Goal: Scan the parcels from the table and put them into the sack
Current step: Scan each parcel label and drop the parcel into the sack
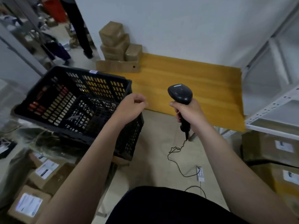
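Holding the scanner (180, 93): right hand (189, 113), fingers wrapped round its handle.
Left hand (131, 107): loosely curled, empty, nearer the parcels (116, 44).
Parcels: stacked ahead-left, far tabletop (194, 81) corner.

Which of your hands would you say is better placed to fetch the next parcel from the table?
Left. The left hand holds nothing and is on the side of the stacked cardboard parcels; the right hand grips the barcode scanner.
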